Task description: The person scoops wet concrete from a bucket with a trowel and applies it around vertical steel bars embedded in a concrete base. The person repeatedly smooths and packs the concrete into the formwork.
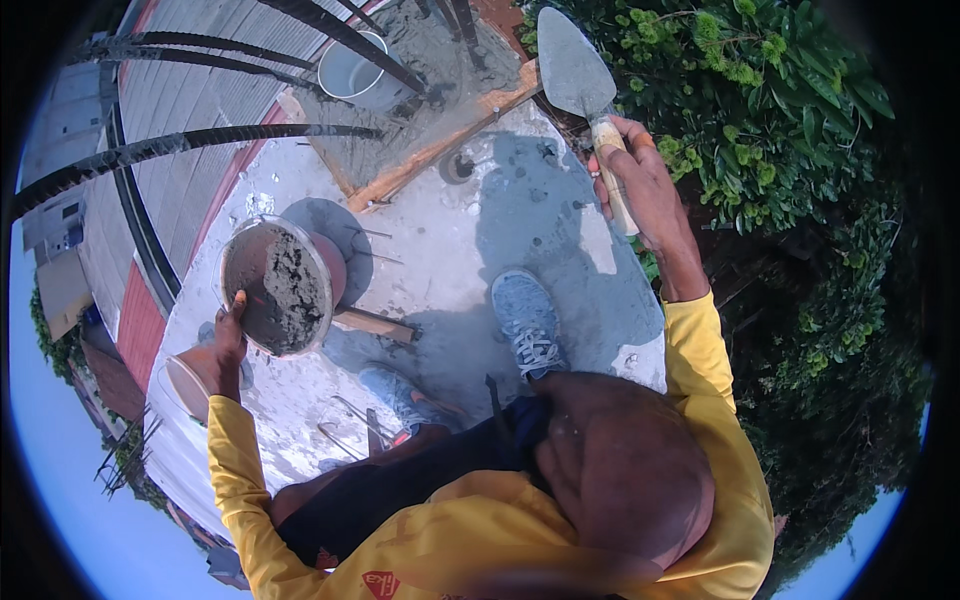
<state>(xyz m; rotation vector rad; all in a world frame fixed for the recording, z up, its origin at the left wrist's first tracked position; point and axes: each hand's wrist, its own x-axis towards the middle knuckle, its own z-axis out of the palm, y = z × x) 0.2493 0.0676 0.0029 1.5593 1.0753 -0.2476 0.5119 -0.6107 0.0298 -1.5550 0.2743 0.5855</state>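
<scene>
My right hand (643, 185) grips the wooden handle of a trowel (577, 68). Its grey, mortar-smeared blade points up and away, above the slab's right edge. On the left, my left hand (230, 345) is closed on the near rim of a bucket (333, 262), thumb over the edge. That bucket is tilted, so its mouth faces me. Wet grey mortar (292, 285) clings inside it along one side. The fingers behind the rim are hidden.
Ahead stands a wooden form (400, 190) with wet concrete, upright rebar (200, 140) and a white bucket (357, 75). Another bucket (188, 385) sits by my left wrist. A wood offcut (375, 325) lies near my shoes (525, 315). Leafy branches (760, 90) border the slab's right edge; corrugated roofing lies left.
</scene>
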